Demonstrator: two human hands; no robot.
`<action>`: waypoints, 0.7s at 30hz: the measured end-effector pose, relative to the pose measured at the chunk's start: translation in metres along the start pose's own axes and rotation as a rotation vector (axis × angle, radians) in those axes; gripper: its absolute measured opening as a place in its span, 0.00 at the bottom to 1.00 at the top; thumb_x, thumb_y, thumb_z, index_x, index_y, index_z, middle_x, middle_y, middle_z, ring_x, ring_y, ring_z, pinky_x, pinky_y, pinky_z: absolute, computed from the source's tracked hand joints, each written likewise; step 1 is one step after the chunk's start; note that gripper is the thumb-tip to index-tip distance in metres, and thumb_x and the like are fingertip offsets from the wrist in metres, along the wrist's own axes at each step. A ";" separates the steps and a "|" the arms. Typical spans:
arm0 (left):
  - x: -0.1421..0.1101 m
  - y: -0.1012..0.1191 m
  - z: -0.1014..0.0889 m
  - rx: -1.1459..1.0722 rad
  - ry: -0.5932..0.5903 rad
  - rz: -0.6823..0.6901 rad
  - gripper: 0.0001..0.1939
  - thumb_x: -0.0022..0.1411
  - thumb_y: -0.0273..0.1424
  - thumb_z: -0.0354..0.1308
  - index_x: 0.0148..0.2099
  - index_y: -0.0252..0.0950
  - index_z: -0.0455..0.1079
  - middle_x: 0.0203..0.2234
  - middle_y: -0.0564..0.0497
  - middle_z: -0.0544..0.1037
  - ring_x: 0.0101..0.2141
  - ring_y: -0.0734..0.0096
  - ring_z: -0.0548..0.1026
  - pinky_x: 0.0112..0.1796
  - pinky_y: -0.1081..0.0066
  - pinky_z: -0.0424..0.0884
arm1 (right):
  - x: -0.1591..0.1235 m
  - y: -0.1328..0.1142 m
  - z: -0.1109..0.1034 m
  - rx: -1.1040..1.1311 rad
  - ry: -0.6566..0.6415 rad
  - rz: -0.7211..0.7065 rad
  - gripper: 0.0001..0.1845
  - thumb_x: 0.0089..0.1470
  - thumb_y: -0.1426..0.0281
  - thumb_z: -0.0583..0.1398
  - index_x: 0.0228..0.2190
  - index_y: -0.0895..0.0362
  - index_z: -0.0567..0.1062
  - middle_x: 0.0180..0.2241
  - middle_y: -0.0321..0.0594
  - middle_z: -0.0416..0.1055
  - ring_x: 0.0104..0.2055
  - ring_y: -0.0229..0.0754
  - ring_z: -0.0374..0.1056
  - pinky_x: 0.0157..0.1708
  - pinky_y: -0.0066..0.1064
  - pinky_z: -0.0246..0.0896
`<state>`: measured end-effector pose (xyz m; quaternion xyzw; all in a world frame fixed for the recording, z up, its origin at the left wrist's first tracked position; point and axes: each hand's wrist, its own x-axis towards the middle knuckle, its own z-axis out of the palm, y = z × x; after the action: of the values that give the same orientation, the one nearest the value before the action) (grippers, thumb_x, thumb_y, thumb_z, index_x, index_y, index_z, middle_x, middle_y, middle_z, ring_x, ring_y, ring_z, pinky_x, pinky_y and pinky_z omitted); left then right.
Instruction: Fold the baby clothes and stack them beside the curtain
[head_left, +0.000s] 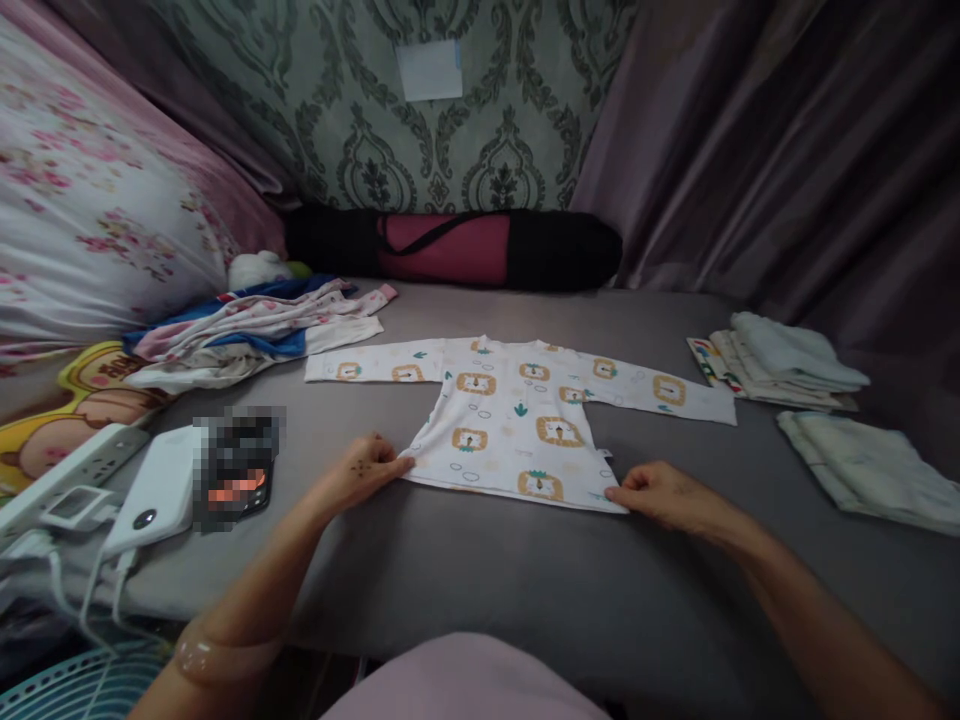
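Observation:
A white long-sleeved children's shirt (499,425) with orange lion faces and green leaves lies spread flat on the grey bed surface (480,580). Its collar points away from me and both sleeves stretch out sideways. My left hand (364,470) pinches the bottom left corner of the hem between thumb and fingers. At the opposite hem corner, my right hand (664,495) has a similar pinch on the cloth. The hem runs nearly straight between the two hands.
Left of the shirt lies a heap of clothes (255,330). Nearer are a white power bank (154,490), a power strip (71,480) with cables and a blurred phone (236,470). Folded clothes (787,360) and a folded cloth (874,465) lie right. A long black-and-red bag (450,248) lines the back.

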<state>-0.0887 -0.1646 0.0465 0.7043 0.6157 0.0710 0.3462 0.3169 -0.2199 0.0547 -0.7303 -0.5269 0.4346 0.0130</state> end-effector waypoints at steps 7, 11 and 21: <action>-0.001 -0.009 0.000 0.166 0.072 0.049 0.20 0.55 0.48 0.53 0.28 0.35 0.70 0.29 0.49 0.72 0.30 0.66 0.70 0.30 0.70 0.62 | 0.005 0.007 -0.001 -0.152 0.028 -0.114 0.19 0.43 0.54 0.61 0.16 0.57 0.68 0.13 0.30 0.58 0.17 0.32 0.53 0.17 0.26 0.41; 0.004 0.010 -0.005 0.356 0.211 0.218 0.11 0.56 0.37 0.55 0.37 0.35 0.68 0.34 0.45 0.72 0.35 0.61 0.70 0.37 0.66 0.65 | 0.016 -0.007 -0.011 -0.183 0.176 -0.326 0.18 0.50 0.56 0.58 0.22 0.58 0.74 0.18 0.34 0.66 0.21 0.35 0.59 0.20 0.26 0.46; 0.135 0.143 0.032 0.344 0.029 0.707 0.21 0.59 0.18 0.46 0.54 0.33 0.65 0.51 0.43 0.73 0.53 0.68 0.69 0.53 0.70 0.63 | 0.112 -0.083 0.012 -0.327 0.516 -0.870 0.24 0.57 0.78 0.45 0.53 0.58 0.67 0.54 0.48 0.65 0.58 0.45 0.59 0.56 0.40 0.55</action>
<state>0.0764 -0.0539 0.0604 0.9196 0.3428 0.0919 0.1686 0.2532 -0.1006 0.0173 -0.5202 -0.8215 0.1074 0.2074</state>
